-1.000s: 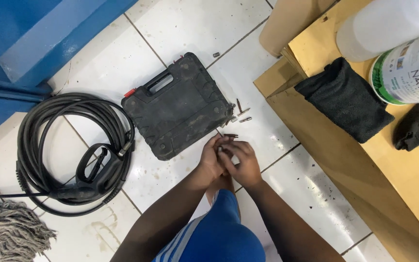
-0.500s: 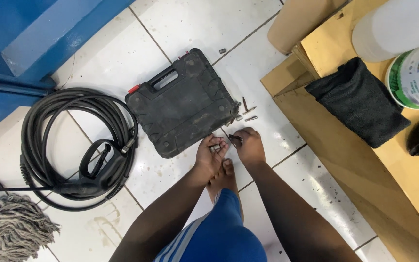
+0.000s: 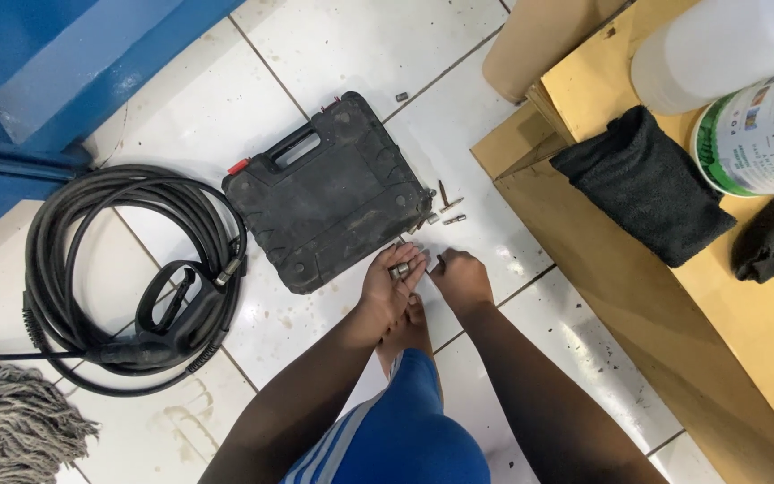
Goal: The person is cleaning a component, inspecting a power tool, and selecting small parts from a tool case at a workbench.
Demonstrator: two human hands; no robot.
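Bare arms, blue shorts

2 sleeveless forearms end in the left hand (image 3: 391,285) and right hand (image 3: 464,280); blue shorts (image 3: 405,430) (white side stripes), 1 bare foot (image 3: 405,333).

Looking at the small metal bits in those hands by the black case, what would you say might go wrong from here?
1. The left hand cups several small metal bits; one could slip out and roll across the tiled floor.
2. Loose bits lie beside the closed black case, with one stray bit farther off, easy to miss.
3. A bare foot rests near them and might press on one.

Hands apart now; right hand (image 3: 461,278) reaching floor beside left hand (image 3: 391,285).
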